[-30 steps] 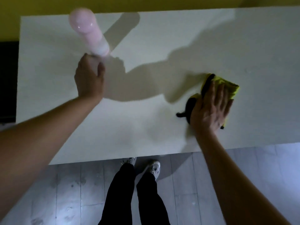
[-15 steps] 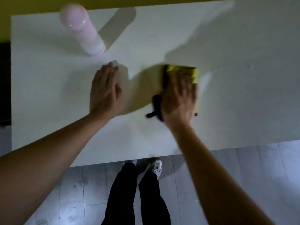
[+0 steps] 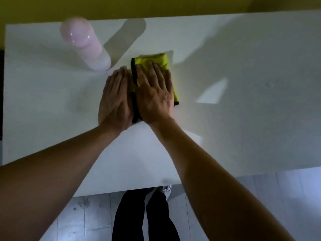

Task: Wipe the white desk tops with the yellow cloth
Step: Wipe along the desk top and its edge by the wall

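Pressing flat on the yellow cloth, the right hand lies palm down with its fingers straight and close together, nothing curled round the fabric; the cloth is folded, black-edged, and shows beyond the fingertips, along the hand's outer side and in the narrow gap toward the other hand; it lies on the white worktop, under and just ahead of the right palm. Just beside it, on its thumb side, the left hand rests flat on the worktop, fingers straight and together, holding nothing; whether its edge touches the cloth's black border cannot be told, since the two hands lie almost side by side with only a dark strip of cloth between them. Ahead of the left hand and a little to its outer side stands a pale pink bottle with a rounded glossy cap, near the fingertips yet apart from them, its shadow falling across the worktop toward the far edge ahead of the cloth. Both bare forearms reach in from the near edge of the worktop; the arms' shadows darken the surface to the right hand's outer side, with a small bright patch left among them. Beyond the worktop runs a yellow wall; below the wrists, past the near edge, dark trousers and a white shoe stand on a grey plank floor.
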Available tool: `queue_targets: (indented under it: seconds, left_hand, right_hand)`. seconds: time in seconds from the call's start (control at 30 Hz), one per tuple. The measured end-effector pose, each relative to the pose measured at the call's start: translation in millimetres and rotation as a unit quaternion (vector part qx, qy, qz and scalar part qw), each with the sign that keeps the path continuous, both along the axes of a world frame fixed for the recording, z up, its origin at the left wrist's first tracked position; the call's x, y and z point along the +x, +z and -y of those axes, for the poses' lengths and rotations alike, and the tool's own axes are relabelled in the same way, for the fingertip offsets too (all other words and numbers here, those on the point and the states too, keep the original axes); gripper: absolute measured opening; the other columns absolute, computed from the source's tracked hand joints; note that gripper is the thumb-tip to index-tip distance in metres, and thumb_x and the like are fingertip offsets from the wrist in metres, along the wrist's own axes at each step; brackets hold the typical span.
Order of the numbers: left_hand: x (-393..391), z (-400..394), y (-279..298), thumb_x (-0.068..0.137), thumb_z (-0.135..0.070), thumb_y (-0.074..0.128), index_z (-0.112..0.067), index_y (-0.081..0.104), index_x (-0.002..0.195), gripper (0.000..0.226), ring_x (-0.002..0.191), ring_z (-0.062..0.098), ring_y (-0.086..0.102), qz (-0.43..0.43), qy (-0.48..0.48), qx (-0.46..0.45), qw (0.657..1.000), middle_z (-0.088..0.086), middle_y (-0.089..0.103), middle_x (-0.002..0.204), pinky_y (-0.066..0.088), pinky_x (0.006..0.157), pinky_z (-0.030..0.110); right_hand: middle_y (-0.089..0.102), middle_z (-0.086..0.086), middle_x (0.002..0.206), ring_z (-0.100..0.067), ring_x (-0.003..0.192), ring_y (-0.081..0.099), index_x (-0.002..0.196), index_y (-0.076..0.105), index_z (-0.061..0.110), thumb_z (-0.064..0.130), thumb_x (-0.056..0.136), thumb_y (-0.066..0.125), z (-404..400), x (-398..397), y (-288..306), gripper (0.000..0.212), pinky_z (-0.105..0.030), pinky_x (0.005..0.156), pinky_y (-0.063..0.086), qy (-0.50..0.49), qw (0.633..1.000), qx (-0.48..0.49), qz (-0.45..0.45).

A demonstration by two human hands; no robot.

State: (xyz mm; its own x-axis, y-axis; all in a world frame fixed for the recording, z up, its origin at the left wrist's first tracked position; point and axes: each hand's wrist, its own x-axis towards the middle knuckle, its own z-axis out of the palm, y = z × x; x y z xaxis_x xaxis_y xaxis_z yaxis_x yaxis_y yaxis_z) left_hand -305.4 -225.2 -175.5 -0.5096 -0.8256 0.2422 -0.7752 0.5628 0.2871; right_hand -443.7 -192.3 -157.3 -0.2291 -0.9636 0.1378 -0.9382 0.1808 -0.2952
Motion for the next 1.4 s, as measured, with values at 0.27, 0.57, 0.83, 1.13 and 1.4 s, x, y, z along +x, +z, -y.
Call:
queue_targets:
  seconds: [0.27,0.57,0.83,1.13,1.4]
  left_hand:
    - [-3.0,1.8,5.9,0.104,-0.018,0.028,0.002,0.029,0.16,0.059,0.157,0.032,0.025,-0.002,0.019,0.018,1.0,0.017,0.029,0.168,0.017,0.13,0.044]
    - [-6.8,2.7,8.8,0.102,-0.019,0.037,-0.001,0.034,0.159,0.059,0.154,0.033,0.03,0.039,0.036,-0.003,0.999,0.016,0.033,0.166,0.018,0.128,0.049]
    - [-4.4,3.7,11.0,0.101,-0.023,0.037,-0.004,0.036,0.158,0.06,0.153,0.034,0.032,0.067,0.043,0.0,0.997,0.014,0.035,0.166,0.018,0.127,0.052]
    - [-9.5,4.2,8.6,0.102,-0.02,0.037,-0.003,0.034,0.159,0.06,0.154,0.034,0.03,0.059,0.057,0.008,0.997,0.015,0.033,0.167,0.017,0.128,0.053]
    - [-9.9,2.5,12.5,0.098,-0.016,0.049,0.0,0.042,0.153,0.058,0.149,0.035,0.039,0.041,0.079,0.011,0.996,0.021,0.043,0.159,0.023,0.127,0.051]
  right_hand:
    - [0.029,-0.006,0.165,-0.024,0.154,0.02,0.159,0.03,0.025,0.055,0.087,0.04,-42.3,-166.4,-4.3,0.079,-0.044,0.127,0.005,-0.194,0.981,0.03,-0.007]
    - [0.037,-0.013,0.16,-0.032,0.151,0.027,0.157,0.035,0.022,0.045,0.09,0.05,8.1,-111.1,-6.1,0.073,-0.047,0.126,0.008,-0.124,0.992,0.002,-0.029]
    - [0.037,-0.004,0.161,-0.025,0.153,0.025,0.157,0.034,0.03,0.05,0.098,0.043,40.2,-101.1,-9.5,0.063,-0.045,0.126,0.011,0.073,0.996,-0.013,-0.05]
    - [0.013,-0.009,0.169,-0.026,0.157,0.006,0.162,0.017,0.02,0.045,0.096,0.031,72.2,-156.9,7.7,0.072,-0.046,0.127,-0.001,-0.278,0.959,0.051,0.004]
    - [0.024,-0.001,0.167,-0.02,0.156,0.015,0.159,0.028,0.03,0.052,0.099,0.036,133.6,-23.8,10.9,0.065,-0.041,0.126,0.0,0.19,0.979,0.054,-0.042]
